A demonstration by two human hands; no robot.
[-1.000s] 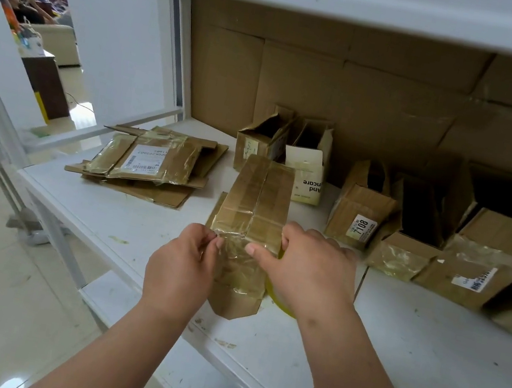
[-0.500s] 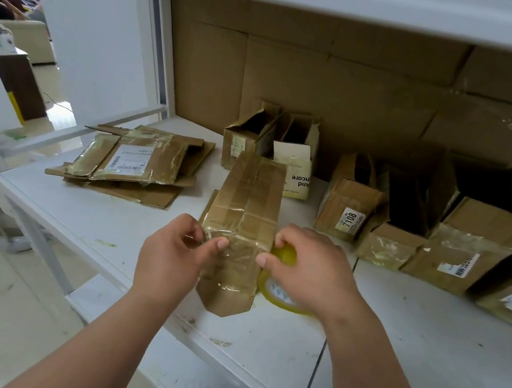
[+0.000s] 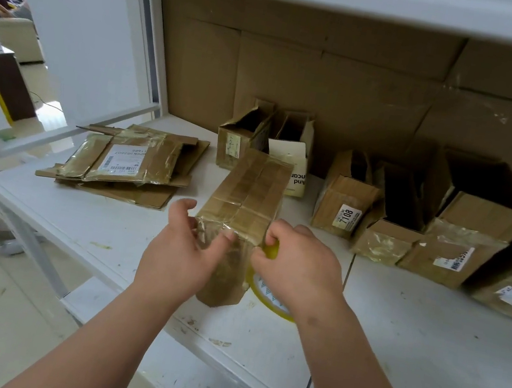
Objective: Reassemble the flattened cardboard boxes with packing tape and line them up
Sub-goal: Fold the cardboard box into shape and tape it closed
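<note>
A white label on a small brown box (image 3: 344,205) is showing "7108"; a white carton (image 3: 293,166) is showing partial, upside-down letters, "and" and "ncar".

My white shelf (image 3: 426,341) carried a stack of flattened boxes (image 3: 127,165) at left. Assembled boxes (image 3: 444,232) lined its back, a tape roll (image 3: 268,294) lay near the front edge.
</note>
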